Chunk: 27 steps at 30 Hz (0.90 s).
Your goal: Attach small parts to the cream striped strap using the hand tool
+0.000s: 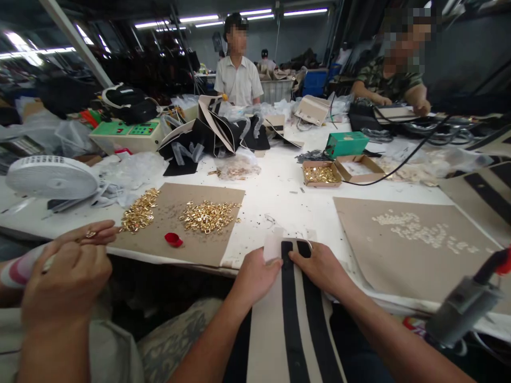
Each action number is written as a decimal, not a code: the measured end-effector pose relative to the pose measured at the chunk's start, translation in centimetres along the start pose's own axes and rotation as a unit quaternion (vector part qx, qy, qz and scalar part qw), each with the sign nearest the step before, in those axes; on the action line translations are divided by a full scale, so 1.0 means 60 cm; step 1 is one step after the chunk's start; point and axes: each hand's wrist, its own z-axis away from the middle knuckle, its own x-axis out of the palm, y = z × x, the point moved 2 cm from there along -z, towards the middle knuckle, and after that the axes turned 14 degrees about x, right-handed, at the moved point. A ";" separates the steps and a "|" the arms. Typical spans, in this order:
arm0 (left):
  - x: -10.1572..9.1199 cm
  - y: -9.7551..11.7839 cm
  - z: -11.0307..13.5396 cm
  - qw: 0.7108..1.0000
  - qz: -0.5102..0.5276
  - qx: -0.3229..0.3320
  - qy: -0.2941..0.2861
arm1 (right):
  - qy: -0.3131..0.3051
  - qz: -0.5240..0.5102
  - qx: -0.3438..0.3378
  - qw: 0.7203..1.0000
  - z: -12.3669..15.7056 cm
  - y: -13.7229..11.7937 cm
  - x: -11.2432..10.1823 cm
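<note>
Left hand (259, 274) and right hand (321, 266), seen from the head camera, pinch the upper end of a black-striped beige panel (268, 332) at the edge of a white table (275, 186). Gold-coloured pieces (207, 217) and a red cup (173, 240) lie left, near a co-worker's hands (66, 271); pale pieces (419, 230) lie right, behind a gray tool (461, 308). Lengthwise stripes follow the panel's long axis, running from the table edge down toward the wearer.

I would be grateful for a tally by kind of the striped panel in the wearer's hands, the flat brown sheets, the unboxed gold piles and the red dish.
Striped panel: 1
Brown sheets, left sheet and right sheet: 2
Gold piles, left pile and right pile: 2
Red dish: 1
Total: 6
</note>
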 end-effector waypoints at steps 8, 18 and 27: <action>0.000 -0.015 -0.002 0.991 0.106 -0.087 0.007 | -0.013 -0.018 0.030 0.999 0.004 -0.010 -0.013; 0.030 0.004 0.093 0.970 0.148 -0.191 0.035 | -0.108 -0.114 0.048 0.986 0.096 0.060 0.026; -0.001 -0.021 -0.011 0.994 0.031 -0.101 -0.002 | -0.022 -0.009 0.061 0.998 0.008 -0.007 -0.001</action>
